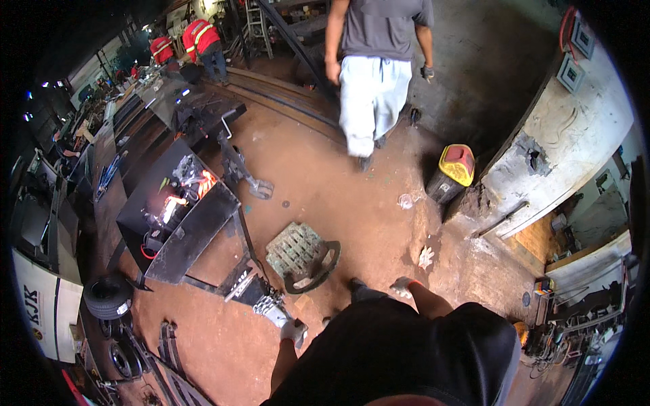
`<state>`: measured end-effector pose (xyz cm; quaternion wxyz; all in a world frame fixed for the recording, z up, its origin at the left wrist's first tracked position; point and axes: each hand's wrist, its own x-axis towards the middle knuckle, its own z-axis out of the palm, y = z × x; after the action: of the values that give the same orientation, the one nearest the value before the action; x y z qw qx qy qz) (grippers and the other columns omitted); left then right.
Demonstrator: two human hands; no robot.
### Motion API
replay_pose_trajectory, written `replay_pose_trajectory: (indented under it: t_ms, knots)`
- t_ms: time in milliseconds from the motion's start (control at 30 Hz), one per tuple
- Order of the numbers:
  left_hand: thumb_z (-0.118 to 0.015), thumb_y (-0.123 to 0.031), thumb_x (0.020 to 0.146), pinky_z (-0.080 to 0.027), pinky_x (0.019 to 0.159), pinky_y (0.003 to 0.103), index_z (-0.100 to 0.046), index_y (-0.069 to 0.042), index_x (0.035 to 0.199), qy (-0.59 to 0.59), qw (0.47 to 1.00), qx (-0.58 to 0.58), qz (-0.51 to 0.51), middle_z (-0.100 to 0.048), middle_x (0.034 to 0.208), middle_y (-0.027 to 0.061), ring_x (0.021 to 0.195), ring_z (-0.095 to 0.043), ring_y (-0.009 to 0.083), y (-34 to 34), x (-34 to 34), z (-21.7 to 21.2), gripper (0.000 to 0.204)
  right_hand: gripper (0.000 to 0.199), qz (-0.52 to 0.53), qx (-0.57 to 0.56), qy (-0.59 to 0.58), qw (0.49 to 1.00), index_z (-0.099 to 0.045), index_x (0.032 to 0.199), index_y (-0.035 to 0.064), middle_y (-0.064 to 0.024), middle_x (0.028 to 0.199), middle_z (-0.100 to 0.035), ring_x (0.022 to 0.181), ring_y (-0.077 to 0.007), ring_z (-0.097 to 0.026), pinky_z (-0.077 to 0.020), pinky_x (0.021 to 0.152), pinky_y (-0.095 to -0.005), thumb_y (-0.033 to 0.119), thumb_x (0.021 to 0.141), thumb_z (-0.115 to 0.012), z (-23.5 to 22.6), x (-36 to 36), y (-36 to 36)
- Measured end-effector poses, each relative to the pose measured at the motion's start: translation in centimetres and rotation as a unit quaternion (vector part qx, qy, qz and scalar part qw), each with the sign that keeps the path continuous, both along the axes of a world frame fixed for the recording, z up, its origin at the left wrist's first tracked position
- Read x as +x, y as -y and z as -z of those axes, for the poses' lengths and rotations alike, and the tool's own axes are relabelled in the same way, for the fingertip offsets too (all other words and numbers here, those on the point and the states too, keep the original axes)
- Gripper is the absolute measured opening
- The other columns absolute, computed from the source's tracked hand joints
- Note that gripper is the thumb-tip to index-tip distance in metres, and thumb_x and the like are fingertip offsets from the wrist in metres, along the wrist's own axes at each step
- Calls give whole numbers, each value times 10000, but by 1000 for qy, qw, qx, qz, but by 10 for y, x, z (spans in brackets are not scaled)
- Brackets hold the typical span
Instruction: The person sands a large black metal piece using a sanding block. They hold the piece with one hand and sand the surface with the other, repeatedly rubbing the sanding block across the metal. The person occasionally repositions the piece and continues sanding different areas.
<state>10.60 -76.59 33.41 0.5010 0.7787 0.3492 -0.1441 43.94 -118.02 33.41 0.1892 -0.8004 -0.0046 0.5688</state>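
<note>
My left hand [293, 331], in a grey glove, is at the near end of a pale, silvery bundle [272, 311] on a dark stand. Its fingers are too small and partly hidden, so I cannot tell whether they grip the bundle. To the right, my right hand [404, 287] hangs open beside my body, in a grey glove with a red cuff. It holds nothing that I can see. Beyond the left hand stands a black metal box [193, 233] on legs, with bright orange glowing pieces [205, 183] inside. A worn slatted seat [296, 249] with a dark curved rail stands between my hands, farther off.
Another person [376, 81] with a gloved hand stands ahead. Two people in red tops work at the far left. A black bin with a yellow and red lid [458, 165] stands by the wall. A pale glove [425, 257] lies on the floor. Tyres [108, 298] lie left.
</note>
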Motion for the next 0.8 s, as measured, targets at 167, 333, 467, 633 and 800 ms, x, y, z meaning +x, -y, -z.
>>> replay_pose_trajectory:
  t_ms: [167,333,467,633,800]
  knots:
    - [-766,-344,823,-538,793,466,-700,5,982,9,997,45,-59,-738,874,192,846,-714,367,4,-6,26,389,524,-5,26,71,997,-737,1133,36,-124,999,-753,898,-260,-721,-583,801,-409,497,884,-706,-5,9,6]
    - [-656,-192,873,-511,673,338,-671,-45,981,131,935,-169,-282,-677,845,51,762,-632,160,13,33,-12,183,507,-110,72,123,984,-743,1120,43,-125,1012,-758,998,-288,-705,-553,881,-414,486,877,-700,-3,42,-41]
    - [-583,-97,889,-507,649,286,-685,-53,951,215,917,-141,-304,-666,835,24,735,-612,125,15,79,-58,127,372,-372,242,286,849,-709,1198,92,-157,1117,-738,1037,-323,-695,-545,892,-427,365,960,-622,-16,67,-105]
    - [-565,-42,930,-523,896,284,-717,2,1134,237,951,-43,-193,-730,1032,51,978,-668,149,31,149,-108,258,412,-224,289,-32,930,-616,1355,74,-112,1233,-654,997,-200,-650,-562,796,-336,319,1026,-581,-96,91,-216]
    - [-596,-43,963,-512,901,276,-714,-9,1159,258,946,-104,-166,-721,1086,32,993,-645,127,69,252,-130,231,417,-161,450,-61,877,-621,1365,54,-92,1167,-682,955,-154,-651,-552,764,-308,300,1029,-589,-123,121,-225]
